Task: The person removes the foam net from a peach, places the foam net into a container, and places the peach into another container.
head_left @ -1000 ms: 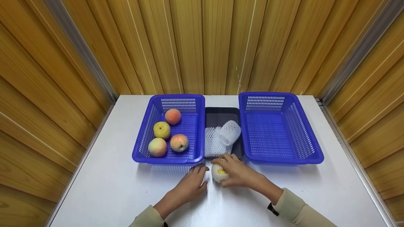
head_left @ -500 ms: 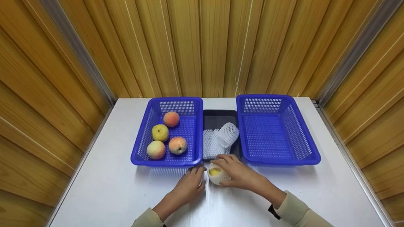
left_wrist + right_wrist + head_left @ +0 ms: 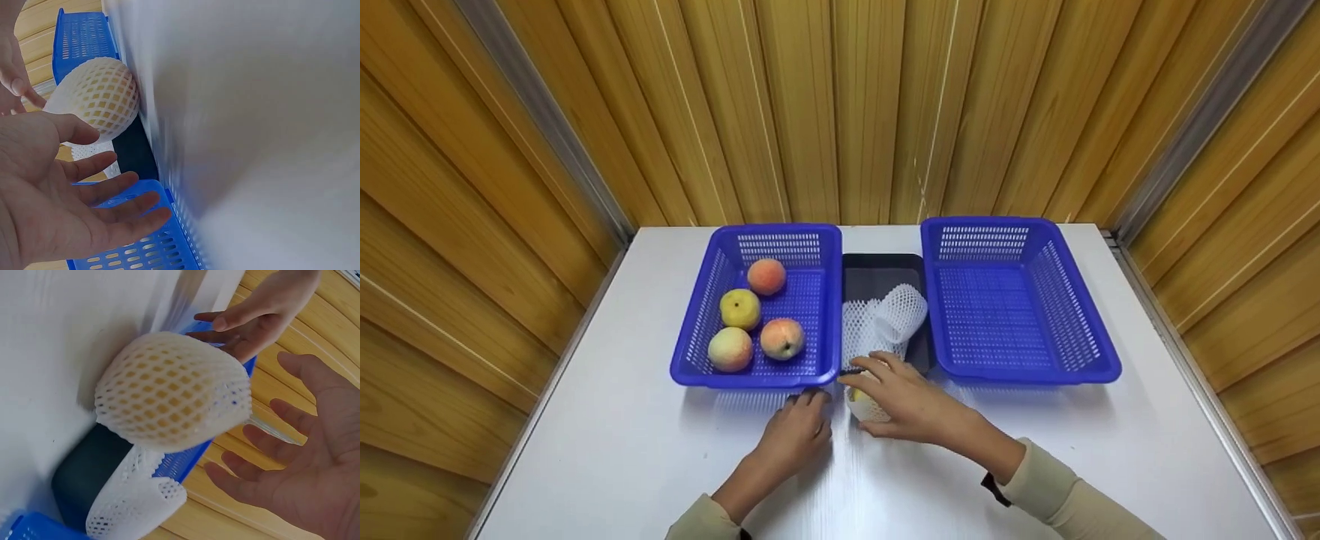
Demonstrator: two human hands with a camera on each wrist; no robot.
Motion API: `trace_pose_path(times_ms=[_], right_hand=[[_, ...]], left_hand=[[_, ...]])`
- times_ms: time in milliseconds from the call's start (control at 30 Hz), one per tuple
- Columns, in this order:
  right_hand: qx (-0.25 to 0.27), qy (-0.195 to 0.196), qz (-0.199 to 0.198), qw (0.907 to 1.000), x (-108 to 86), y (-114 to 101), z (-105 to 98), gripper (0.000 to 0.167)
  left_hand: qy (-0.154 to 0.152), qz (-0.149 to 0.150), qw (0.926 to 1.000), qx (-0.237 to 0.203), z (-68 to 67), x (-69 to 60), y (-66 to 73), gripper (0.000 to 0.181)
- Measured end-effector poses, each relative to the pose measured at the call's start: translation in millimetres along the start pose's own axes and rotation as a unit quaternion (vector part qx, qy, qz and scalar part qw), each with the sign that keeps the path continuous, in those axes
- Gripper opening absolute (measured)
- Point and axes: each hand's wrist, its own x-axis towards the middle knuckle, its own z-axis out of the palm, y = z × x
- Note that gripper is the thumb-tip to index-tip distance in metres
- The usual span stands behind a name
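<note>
A yellow fruit in a white foam net sleeve (image 3: 867, 407) rests on the white table in front of the black tray, partly hidden in the head view by my right hand (image 3: 913, 399). In the right wrist view, a gap shows between the loosely spread fingers and the netted fruit (image 3: 169, 394). My left hand (image 3: 793, 436) lies to the left of the fruit, near the left basket's front edge. Its fingers are spread and hold nothing in the left wrist view, where the thumb overlaps the edge of the netted fruit (image 3: 109, 98); contact is unclear.
A blue basket (image 3: 810, 296) at left holds several peach-like fruits (image 3: 782, 339). Between it and the right blue basket (image 3: 990, 300) stands a black tray (image 3: 877, 276) with white foam nets (image 3: 901, 313). Wooden-panelled walls (image 3: 840, 112) enclose the table on three sides.
My left hand has drawn away to the left. The right hand has shifted slightly left, its fingers looser around the fruit. The netted fruit has turned and moved a little left.
</note>
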Motion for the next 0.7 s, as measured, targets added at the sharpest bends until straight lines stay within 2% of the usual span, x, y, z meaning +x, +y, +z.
trace_pose_path(times_ms=[133,300,433,700], right_hand=[[-0.031,-0.02,0.007,0.9993,10.9,0.4,10.1,0.069],[-0.065,-0.017,0.0,0.9977,16.2,-2.3,21.6,0.058],[-0.091,-0.015,-0.009,0.9957,16.8,-1.0,27.8,0.058],[-0.097,-0.034,-0.002,0.9947,18.6,3.2,31.3,0.065]], left_hand=[[0.009,-0.002,0.9999,0.012,0.2,0.3,0.9,0.024],[0.005,-0.02,0.9996,0.019,0.6,-4.0,-0.4,0.021],[-0.003,-0.029,0.9995,0.015,-2.3,-3.9,-0.2,0.021],[-0.007,-0.03,0.9995,0.008,-5.3,0.4,1.4,0.024]])
